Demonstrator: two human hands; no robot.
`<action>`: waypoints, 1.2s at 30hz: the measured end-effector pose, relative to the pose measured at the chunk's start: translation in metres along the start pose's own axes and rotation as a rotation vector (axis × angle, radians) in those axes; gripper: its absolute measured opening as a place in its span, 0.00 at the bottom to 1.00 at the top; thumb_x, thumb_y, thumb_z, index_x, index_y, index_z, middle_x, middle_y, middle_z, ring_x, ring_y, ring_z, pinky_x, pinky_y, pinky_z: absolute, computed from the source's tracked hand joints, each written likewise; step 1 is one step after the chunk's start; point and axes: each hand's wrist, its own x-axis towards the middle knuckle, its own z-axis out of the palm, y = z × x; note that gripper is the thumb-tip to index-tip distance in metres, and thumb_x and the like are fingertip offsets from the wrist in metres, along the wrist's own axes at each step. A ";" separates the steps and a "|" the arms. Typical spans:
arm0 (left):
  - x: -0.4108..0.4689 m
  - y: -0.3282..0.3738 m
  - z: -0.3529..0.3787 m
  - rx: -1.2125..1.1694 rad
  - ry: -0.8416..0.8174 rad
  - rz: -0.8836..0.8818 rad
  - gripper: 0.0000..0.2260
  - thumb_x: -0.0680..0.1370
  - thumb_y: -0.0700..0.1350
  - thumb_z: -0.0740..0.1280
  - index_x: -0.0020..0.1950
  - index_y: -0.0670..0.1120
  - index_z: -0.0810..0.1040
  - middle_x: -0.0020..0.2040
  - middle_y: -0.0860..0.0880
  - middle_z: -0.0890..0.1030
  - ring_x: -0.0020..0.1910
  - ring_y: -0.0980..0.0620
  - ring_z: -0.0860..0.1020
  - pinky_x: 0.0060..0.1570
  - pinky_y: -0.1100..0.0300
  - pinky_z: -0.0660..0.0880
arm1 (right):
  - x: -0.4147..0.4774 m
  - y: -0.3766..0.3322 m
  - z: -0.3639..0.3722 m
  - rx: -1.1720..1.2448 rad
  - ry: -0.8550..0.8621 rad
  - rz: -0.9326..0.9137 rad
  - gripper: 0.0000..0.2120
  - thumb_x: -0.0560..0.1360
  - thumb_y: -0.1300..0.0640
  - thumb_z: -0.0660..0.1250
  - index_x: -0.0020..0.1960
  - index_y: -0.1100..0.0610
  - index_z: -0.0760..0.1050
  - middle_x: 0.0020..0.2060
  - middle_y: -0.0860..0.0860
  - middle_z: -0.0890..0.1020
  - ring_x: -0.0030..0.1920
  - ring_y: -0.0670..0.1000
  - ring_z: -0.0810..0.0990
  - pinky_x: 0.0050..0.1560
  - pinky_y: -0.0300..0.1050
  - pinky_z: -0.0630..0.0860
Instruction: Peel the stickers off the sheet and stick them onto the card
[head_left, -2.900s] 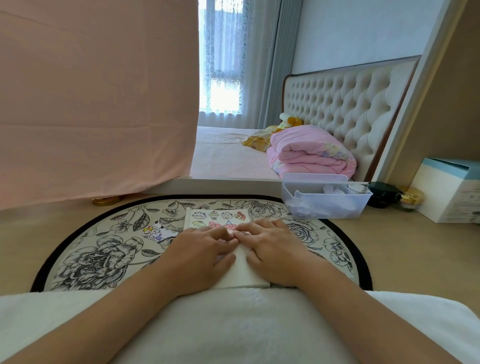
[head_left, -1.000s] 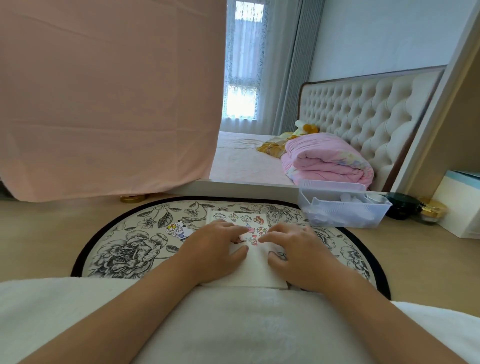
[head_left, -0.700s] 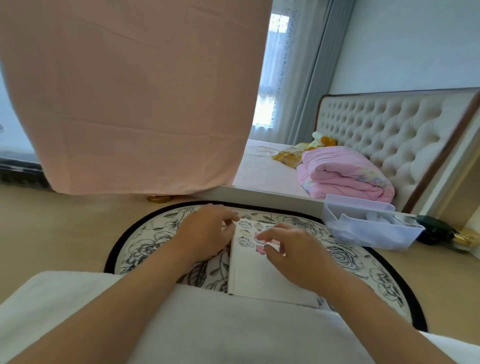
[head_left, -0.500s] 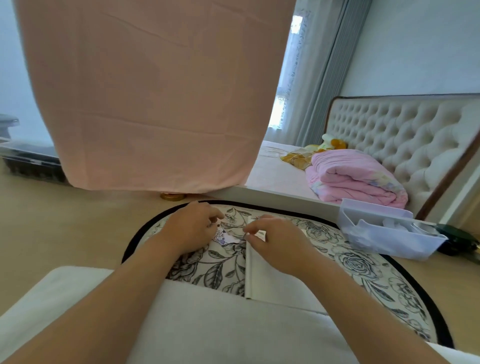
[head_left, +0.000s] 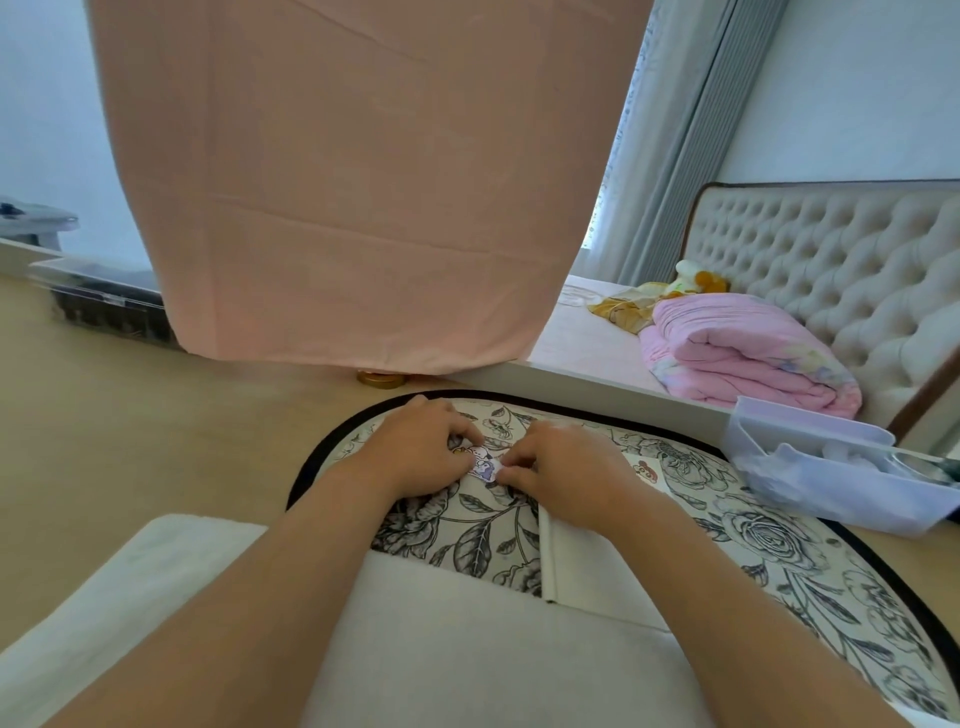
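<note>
A small die-cut sticker piece (head_left: 482, 464) with a purple and white cartoon figure lies on the floral mat (head_left: 779, 530). My left hand (head_left: 415, 449) has its curled fingertips on the piece's left side. My right hand (head_left: 563, 475) pinches its right edge with thumb and forefinger. The white card (head_left: 587, 561) lies under my right wrist, and a little of it with stickers (head_left: 647, 467) shows to the right of that hand. Most of the card is hidden by my forearm.
A clear plastic bin (head_left: 831, 467) with white items stands at the right of the mat. A pink cloth (head_left: 353, 182) hangs behind, with a gold lid (head_left: 381, 378) below it. White fabric (head_left: 467, 649) covers my lap. A bed with a pink quilt (head_left: 743, 353) lies beyond.
Both hands left the white card and moved left to the small sticker piece on the mat. The camera turned left, so the card and bin now sit further right.
</note>
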 end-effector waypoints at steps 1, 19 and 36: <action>0.000 0.000 0.000 -0.003 0.002 -0.001 0.11 0.77 0.52 0.68 0.59 0.61 0.81 0.58 0.56 0.75 0.62 0.54 0.67 0.61 0.56 0.67 | -0.001 0.001 0.001 -0.026 0.004 -0.018 0.15 0.80 0.38 0.61 0.58 0.42 0.82 0.51 0.43 0.80 0.51 0.47 0.78 0.50 0.48 0.77; -0.006 0.036 -0.004 -0.601 0.081 -0.055 0.04 0.75 0.45 0.72 0.46 0.54 0.85 0.41 0.54 0.86 0.42 0.60 0.82 0.50 0.60 0.78 | -0.009 0.009 0.000 0.764 0.160 0.217 0.20 0.81 0.55 0.65 0.36 0.67 0.69 0.26 0.51 0.66 0.27 0.47 0.61 0.34 0.44 0.61; -0.010 0.075 -0.004 -0.763 -0.078 -0.136 0.05 0.76 0.40 0.67 0.43 0.49 0.80 0.41 0.52 0.86 0.37 0.57 0.79 0.37 0.65 0.71 | -0.042 0.030 -0.017 1.176 0.200 0.460 0.06 0.77 0.56 0.72 0.46 0.57 0.84 0.41 0.51 0.88 0.27 0.48 0.72 0.26 0.38 0.66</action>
